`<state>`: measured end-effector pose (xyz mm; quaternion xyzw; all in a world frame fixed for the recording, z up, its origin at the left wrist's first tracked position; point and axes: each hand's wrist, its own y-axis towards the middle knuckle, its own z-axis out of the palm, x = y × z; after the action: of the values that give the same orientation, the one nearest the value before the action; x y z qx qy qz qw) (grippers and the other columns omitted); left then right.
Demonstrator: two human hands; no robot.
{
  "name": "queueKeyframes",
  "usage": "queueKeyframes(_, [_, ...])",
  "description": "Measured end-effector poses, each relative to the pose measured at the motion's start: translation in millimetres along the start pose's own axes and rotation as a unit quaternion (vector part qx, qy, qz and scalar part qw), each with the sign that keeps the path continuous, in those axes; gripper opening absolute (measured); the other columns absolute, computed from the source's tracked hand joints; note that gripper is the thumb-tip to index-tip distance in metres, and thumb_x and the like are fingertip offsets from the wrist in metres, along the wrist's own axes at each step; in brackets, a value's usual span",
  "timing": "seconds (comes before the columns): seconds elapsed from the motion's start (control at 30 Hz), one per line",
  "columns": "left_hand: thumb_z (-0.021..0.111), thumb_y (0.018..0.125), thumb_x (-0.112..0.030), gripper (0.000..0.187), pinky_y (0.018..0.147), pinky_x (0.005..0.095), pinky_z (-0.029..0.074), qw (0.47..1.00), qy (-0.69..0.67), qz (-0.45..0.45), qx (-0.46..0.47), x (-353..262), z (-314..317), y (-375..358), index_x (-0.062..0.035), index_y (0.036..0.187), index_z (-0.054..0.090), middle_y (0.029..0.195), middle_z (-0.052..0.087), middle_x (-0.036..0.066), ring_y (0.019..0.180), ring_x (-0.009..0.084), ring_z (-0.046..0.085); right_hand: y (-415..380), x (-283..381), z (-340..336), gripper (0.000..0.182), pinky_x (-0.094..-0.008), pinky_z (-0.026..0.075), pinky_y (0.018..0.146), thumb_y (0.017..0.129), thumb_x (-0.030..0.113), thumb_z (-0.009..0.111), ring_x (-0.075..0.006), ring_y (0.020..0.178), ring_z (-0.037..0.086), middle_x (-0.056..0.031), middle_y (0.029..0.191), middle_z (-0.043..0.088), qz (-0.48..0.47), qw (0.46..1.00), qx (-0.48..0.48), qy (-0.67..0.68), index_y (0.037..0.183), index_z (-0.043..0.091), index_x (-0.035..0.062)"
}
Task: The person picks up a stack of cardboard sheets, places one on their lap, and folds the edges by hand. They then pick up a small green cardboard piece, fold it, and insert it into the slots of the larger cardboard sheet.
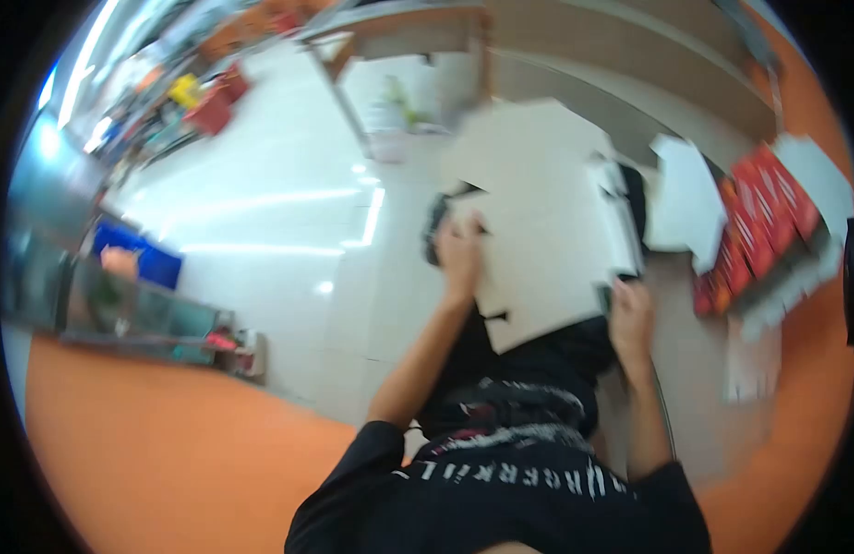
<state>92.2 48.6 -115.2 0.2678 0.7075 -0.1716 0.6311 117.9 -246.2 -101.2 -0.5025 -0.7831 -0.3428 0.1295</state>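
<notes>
A large pale sheet of cut cardboard (538, 203) with notched edges lies across my lap, over dark trousers. My left hand (459, 249) is closed on the sheet's left edge, its fingers curled over the surface. At the lower right corner, my right hand (632, 314) has its fingers pressed together at the sheet's edge beside a small dark notch. Motion blur softens both hands and the sheet.
Red printed boxes (759, 222) are stacked at the right, with white cut cardboard (685, 198) beside them. A wooden-framed table (418, 32) stands ahead. Glass cases (141, 300) and a blue bin (150, 258) are at the left. Red and yellow containers (208, 106) stand farther back.
</notes>
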Motion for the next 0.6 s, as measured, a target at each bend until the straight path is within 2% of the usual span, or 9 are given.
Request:
queueKeyframes(0.03, [0.062, 0.091, -0.024, 0.028, 0.073, 0.0356, 0.045, 0.999, -0.044, 0.023, 0.007, -21.8, -4.3, -8.0, 0.0037, 0.090, 0.061, 0.083, 0.064, 0.013, 0.077, 0.0205, 0.056, 3.2, -27.3, 5.0, 0.013, -0.0381, 0.048, 0.075, 0.085, 0.008, 0.064, -0.0305, 0.082, 0.061, -0.0152, 0.086, 0.063, -0.038, 0.998, -0.022, 0.049, 0.093, 0.066, -0.0020])
queueKeyframes(0.07, [0.062, 0.091, -0.021, 0.023, 0.068, 0.0325, 0.045, 0.996, -0.079, 0.030, 0.025, -19.0, -3.3, -7.6, 0.0028, 0.089, 0.060, 0.079, 0.063, 0.008, 0.071, 0.0154, 0.053, 8.1, -35.3, -8.0, 0.014, -0.0322, 0.049, 0.072, 0.086, 0.008, 0.066, -0.0203, 0.078, 0.062, -0.0107, 0.083, 0.064, 0.076, 0.981, 0.084, 0.156, 0.095, 0.066, -0.0022])
queueKeyframes(0.1, [0.061, 0.092, -0.019, 0.022, 0.065, 0.0301, 0.045, 0.994, -0.091, 0.040, 0.042, -26.0, -6.6, -10.4, 0.0029, 0.089, 0.060, 0.077, 0.062, 0.006, 0.071, 0.0115, 0.051, 13.6, -25.5, -20.2, 0.016, -0.0273, 0.048, 0.069, 0.086, 0.010, 0.068, -0.0125, 0.076, 0.060, -0.0065, 0.081, 0.063, 0.141, 0.960, 0.127, 0.207, 0.095, 0.065, -0.0028])
queueKeyframes(0.13, [0.059, 0.095, -0.023, 0.025, 0.074, 0.0267, 0.046, 0.986, -0.134, 0.014, 0.100, -2.6, -2.4, -3.7, 0.0003, 0.103, 0.062, 0.090, 0.064, 0.003, 0.081, 0.0098, 0.056, 11.4, -17.5, -26.1, 0.018, -0.0259, 0.047, 0.069, 0.086, 0.010, 0.069, -0.0115, 0.075, 0.059, -0.0045, 0.080, 0.062, 0.150, 0.964, 0.135, 0.171, 0.095, 0.063, -0.0033])
queueKeyframes(0.27, [0.057, 0.096, -0.021, 0.024, 0.074, 0.0241, 0.046, 0.974, -0.195, 0.016, 0.113, -14.4, -3.2, -10.4, 0.0020, 0.102, 0.060, 0.092, 0.065, 0.002, 0.083, 0.0073, 0.056, 0.6, -28.9, -23.5, 0.028, -0.0279, 0.046, 0.056, 0.090, 0.024, 0.065, -0.0135, 0.065, 0.059, -0.0047, 0.071, 0.058, 0.163, 0.969, 0.157, 0.098, 0.090, 0.058, -0.0030])
queueKeyframes(0.33, [0.056, 0.097, -0.020, 0.024, 0.073, 0.0241, 0.047, 0.976, -0.179, 0.022, 0.120, -17.6, -1.2, -8.1, 0.0024, 0.102, 0.060, 0.091, 0.065, 0.002, 0.082, 0.0071, 0.056, -5.7, -34.1, -24.7, 0.038, -0.0288, 0.046, 0.046, 0.094, 0.033, 0.061, -0.0160, 0.050, 0.057, -0.0061, 0.065, 0.054, 0.223, 0.933, 0.219, 0.178, 0.090, 0.055, -0.0036])
queueKeyframes(0.37, [0.057, 0.096, -0.020, 0.023, 0.070, 0.0251, 0.046, 0.977, -0.178, 0.037, 0.114, -18.2, 0.9, -5.2, 0.0028, 0.099, 0.060, 0.086, 0.064, 0.003, 0.078, 0.0072, 0.055, -9.3, -29.9, -26.6, 0.038, -0.0284, 0.049, 0.046, 0.097, 0.035, 0.056, -0.0165, 0.049, 0.059, -0.0079, 0.067, 0.056, 0.293, 0.885, 0.261, 0.251, 0.092, 0.054, -0.0026])
queueKeyframes(0.47, [0.059, 0.094, -0.020, 0.024, 0.062, 0.0270, 0.044, 0.978, -0.174, 0.044, 0.102, -14.7, 1.5, -10.4, 0.0034, 0.093, 0.060, 0.073, 0.061, 0.003, 0.068, 0.0068, 0.051, -18.1, -26.1, -29.3, 0.039, -0.0307, 0.055, 0.052, 0.100, 0.036, 0.048, -0.0179, 0.058, 0.062, -0.0092, 0.076, 0.060, 0.273, 0.855, 0.276, 0.345, 0.097, 0.055, -0.0019])
queueKeyframes(0.6, [0.058, 0.095, -0.018, 0.022, 0.068, 0.0244, 0.047, 0.984, -0.127, 0.058, 0.110, -12.7, -1.6, -8.0, 0.0025, 0.101, 0.061, 0.086, 0.065, 0.002, 0.077, 0.0066, 0.056, -14.5, -42.5, -32.0, 0.042, -0.0354, 0.058, 0.063, 0.102, 0.037, 0.043, -0.0220, 0.075, 0.066, -0.0110, 0.091, 0.064, 0.272, 0.801, 0.300, 0.441, 0.107, 0.058, -0.0020])
